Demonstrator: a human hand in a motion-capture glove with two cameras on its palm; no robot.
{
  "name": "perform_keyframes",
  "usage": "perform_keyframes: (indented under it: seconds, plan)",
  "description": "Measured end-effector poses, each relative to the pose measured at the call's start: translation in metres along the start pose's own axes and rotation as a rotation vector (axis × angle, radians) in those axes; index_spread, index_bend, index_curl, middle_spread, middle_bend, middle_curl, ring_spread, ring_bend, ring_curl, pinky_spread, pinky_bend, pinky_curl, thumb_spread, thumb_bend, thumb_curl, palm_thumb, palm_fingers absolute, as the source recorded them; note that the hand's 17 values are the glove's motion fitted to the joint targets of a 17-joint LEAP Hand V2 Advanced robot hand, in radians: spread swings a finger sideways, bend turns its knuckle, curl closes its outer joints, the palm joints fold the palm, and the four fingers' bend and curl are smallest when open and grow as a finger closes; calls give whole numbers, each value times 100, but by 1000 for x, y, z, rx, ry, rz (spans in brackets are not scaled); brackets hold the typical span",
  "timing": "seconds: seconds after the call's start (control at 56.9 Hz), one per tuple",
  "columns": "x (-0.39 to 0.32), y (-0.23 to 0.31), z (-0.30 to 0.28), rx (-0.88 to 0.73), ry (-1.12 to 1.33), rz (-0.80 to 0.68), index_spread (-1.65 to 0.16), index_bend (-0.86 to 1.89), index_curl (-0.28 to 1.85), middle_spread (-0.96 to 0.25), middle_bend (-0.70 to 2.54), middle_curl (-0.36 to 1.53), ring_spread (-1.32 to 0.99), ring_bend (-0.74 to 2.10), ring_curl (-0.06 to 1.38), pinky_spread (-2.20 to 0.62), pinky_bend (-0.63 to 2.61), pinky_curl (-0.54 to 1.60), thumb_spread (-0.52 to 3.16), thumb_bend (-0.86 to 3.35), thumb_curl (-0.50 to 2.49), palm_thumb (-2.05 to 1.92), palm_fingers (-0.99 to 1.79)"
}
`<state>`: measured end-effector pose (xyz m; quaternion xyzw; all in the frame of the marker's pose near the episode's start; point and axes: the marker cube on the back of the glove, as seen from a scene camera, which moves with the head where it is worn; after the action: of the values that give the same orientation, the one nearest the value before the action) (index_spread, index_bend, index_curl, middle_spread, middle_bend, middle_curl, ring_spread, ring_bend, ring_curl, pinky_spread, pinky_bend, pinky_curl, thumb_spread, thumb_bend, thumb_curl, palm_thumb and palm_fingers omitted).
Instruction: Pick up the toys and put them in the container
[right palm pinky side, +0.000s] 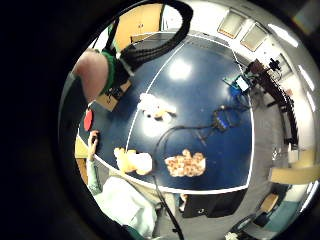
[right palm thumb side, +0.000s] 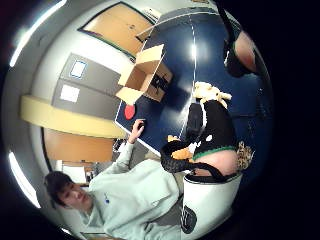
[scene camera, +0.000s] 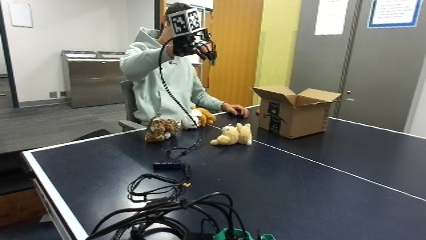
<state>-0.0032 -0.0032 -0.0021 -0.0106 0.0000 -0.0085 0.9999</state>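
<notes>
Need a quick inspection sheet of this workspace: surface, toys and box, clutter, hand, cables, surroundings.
Surface: dark blue table with white lines.
Job's things: spotted plush toy, orange-and-white plush toy and cream plush toy all on the table; cardboard box open, upright, contents not visible.
Clutter: red disc on the table by the box.
Hand: right hand raised above the table, holding no toy; fingers cannot be told.
Cables: black cable bundle at the near table edge.
Surroundings: wooden door, metal bins.
</notes>
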Motion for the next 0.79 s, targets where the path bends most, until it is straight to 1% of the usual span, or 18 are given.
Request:
perform_keyframes:
  seconds: [0.018,0.106,0.158,0.229,0.334,0.475,0.633,0.686,0.791]
  plan:
    - [-1,-1,-1,-8,2,0,-6,24,3,-4,36,7,-9,40,7,-4,34,4,39,22,6,29,88]
    - [-5,-14,-3,-80,40,7,-11,22,11,-7,40,12,-16,47,15,-7,35,12,76,30,11,34,83]
    - [-7,-20,-2,-124,73,22,-13,22,13,-8,41,14,-19,49,17,-8,35,14,93,31,13,33,80]
    - [-9,-30,-1,-205,106,47,-15,20,15,-10,42,15,-22,50,18,-9,37,17,110,33,17,32,77]
    - [-10,-43,3,-267,136,54,-19,15,16,-10,37,16,-24,51,20,-9,44,21,130,32,20,25,62]
    - [-13,-56,12,-332,202,86,-23,16,18,-8,29,18,-22,50,20,-6,54,26,144,27,22,15,42]
    - [-10,-74,27,-373,208,105,-25,12,20,-4,18,19,-13,35,17,-2,72,33,146,18,21,0,3]
    - [-7,-80,33,-375,200,104,-25,9,19,-3,17,20,-11,35,17,-1,77,34,145,15,21,-3,-5]
    - [-12,-87,46,-369,190,105,-25,7,18,-1,16,21,-7,35,17,1,84,35,142,9,21,-4,-14]
